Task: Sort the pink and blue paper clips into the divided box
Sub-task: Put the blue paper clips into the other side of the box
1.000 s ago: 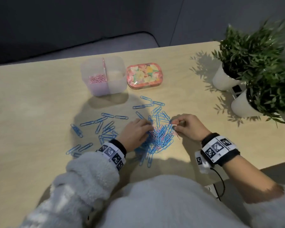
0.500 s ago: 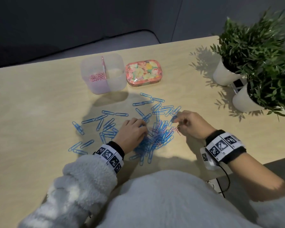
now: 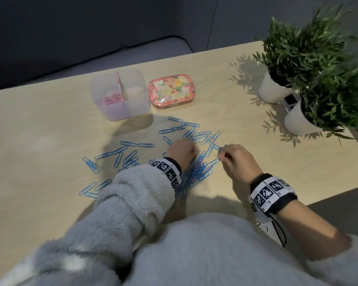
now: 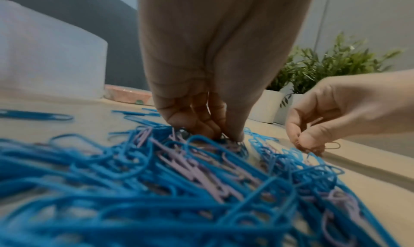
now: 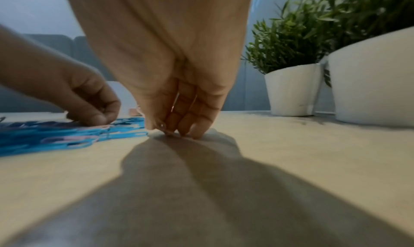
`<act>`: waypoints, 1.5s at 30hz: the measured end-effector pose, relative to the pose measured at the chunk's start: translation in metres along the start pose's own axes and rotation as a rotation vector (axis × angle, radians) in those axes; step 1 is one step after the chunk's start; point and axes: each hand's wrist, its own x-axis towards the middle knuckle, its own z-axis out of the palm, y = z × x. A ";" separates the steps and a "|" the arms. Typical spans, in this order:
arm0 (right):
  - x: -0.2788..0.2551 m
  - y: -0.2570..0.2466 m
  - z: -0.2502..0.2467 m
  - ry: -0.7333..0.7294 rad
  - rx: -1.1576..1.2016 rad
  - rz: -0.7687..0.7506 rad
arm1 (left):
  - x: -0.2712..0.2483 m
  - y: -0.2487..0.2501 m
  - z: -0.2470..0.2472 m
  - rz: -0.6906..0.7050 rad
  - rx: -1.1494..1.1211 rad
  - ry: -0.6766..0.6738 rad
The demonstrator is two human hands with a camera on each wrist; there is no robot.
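Paper clips (image 3: 196,168) lie in a mixed heap on the table (image 3: 39,141) between the 2 hands, mostly blue with thin pink ones tangled in, and loose blue ones are scattered left and far of it. Left hand (image 3: 181,154) sits on the far-left edge of the heap, fingertips (image 4: 233,135) bunched and pressed down into the clips; looks like a pinch on something there, but I cannot tell which clip. Right hand (image 3: 236,159) is at the heap's right edge, thumb and forefinger closed on 1 pink clip (image 4: 332,145), thin wire loop poking out past the fingers; in the right wrist view the fingertips (image 5: 197,134) are down at the table. Divided box (image 3: 120,93) stands far and left of both hands, well apart from the heap, clear plastic with a pink divider; its left compartment already holds a small pile of pink clips (image 3: 112,99), its right compartment looks empty. Key relation: the box lies far-left of the right hand's pinch, so the held clip probably has to travel over the heap and past the left hand to reach the left compartment. Left hand is nearer the box. Floral tin (image 3: 171,91) sits just right of the box; 2 potted plants (image 3: 298,58) stand far right.
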 end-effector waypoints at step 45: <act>0.036 -0.043 0.008 -0.282 0.569 0.147 | -0.018 -0.037 -0.026 -0.044 -0.081 -0.021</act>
